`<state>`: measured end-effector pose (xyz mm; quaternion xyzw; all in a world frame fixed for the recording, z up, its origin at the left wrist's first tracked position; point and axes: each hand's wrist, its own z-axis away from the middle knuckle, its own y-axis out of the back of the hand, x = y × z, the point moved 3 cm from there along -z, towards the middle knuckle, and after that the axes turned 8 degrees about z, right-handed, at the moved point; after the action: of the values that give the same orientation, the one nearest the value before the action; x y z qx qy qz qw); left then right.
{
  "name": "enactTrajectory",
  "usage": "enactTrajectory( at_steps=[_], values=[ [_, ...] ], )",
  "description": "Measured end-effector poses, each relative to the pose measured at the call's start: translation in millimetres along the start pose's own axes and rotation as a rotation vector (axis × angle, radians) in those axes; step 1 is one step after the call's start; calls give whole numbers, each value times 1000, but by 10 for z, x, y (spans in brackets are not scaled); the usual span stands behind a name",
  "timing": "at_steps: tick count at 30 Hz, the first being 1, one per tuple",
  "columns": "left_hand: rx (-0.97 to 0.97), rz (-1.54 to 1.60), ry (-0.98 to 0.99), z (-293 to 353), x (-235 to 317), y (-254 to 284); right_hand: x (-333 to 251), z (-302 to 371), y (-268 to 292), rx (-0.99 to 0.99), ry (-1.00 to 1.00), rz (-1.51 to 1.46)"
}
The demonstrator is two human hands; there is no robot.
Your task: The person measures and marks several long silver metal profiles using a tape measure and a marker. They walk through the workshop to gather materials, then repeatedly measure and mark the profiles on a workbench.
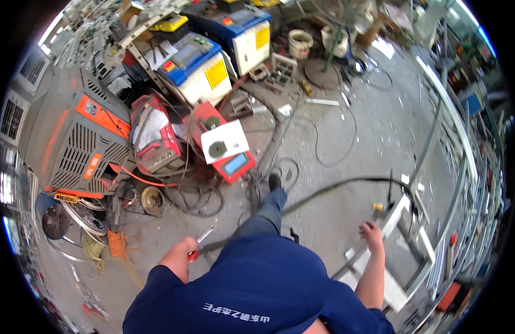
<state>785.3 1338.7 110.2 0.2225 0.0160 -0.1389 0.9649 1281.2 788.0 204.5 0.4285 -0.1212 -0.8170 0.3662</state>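
My left hand [186, 245] is closed around a red tape measure [193, 256], held low beside my left hip. From it a short length of pale blade [205, 234] sticks out, slanting up and away. My right hand [372, 232] hangs out to the right with its fingers curled together. Something small and dark may be between those fingertips, but I cannot make it out. The nearest thing to it is a white metal frame [398, 218] standing on the floor. One of my legs [263, 217] is stretched forward on the grey floor.
A large grey and orange machine [82, 139] stands at left. Ahead are a red box with a screen [233, 165], a red machine [157, 133] and blue-and-white machine cabinets [202, 69]. A dark hose [341, 182] and cables cross the floor. Long metal profiles [455, 122] line the right side.
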Motion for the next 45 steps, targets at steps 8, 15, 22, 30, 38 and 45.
enactTrajectory(
  at_steps=[8, 15, 22, 30, 38, 45],
  values=[
    [187, 200, -322, -911, 2265, 1189, -334, -1011, 389, -144, -400, 157],
    [140, 527, -437, -387, 3475, 2358, -1278, -2229, 304, -176, -424, 112],
    [297, 694, 13, -837, 2737, 1947, -2502, -4063, 26, -424, -366, 420],
    [192, 587, 368, 233, 2563, -59, -4763, -6329, -887, -491, -53, 684],
    [-90, 709, 353, 877, 4406, -578, -6270, -6537, -1973, -586, 238, 472],
    [263, 1390, 329, 866, 4469, -235, -5742, -6150, -2339, -795, 289, 1039]
  ],
)
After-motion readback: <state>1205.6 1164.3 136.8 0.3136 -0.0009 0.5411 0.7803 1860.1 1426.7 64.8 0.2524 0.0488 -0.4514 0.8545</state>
